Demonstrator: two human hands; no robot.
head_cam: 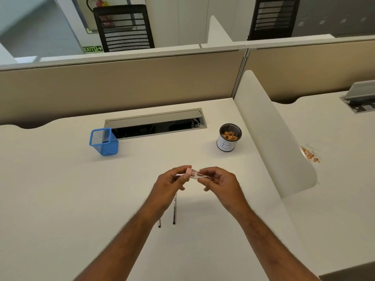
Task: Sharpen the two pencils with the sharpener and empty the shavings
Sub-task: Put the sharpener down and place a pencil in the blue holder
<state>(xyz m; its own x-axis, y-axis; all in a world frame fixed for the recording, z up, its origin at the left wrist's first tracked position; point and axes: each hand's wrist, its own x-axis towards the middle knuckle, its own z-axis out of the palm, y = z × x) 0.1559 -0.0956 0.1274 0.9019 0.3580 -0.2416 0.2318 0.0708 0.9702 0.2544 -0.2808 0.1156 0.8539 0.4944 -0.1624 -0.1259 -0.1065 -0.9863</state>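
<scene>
Two hands on one sharpener [192, 173], held above the desk [60, 189] near the middle. Left hand [170, 186] pinching the pink end between thumb and fingertips; right hand [220, 184] pinching the clear shavings case from the right. Both closed on the same small item, other fingers loosely curled. Cannot tell whether the two halves are already parting or being pressed together.

Two pencils [174, 209] lying side by side on the desk just below the left wrist, partly hidden by it; tips not visible, so sharpened state not confirmed.

Round mesh cup [229, 138] far right of the hands, marked with a letter, already holding orange-brown shavings. Blue mesh basket [103, 141] far left, tilted, contents unclear. Stray shavings [310, 155] beyond the white divider [274, 138] on the neighbouring desk.

Judged step: opening or closing the case, tied to emptying.

Notes for doing it well:
- Keep the clear case level, mouth up, until over the cup.
- Pull straight along the axis; avoid twisting, likely a friction fit.
- Grip the pink end by its sides, away from the blade.
- Carry to the round cup before tipping; tap lightly.
- Keep forearms clear of the pencils to avoid rolling them.
</scene>
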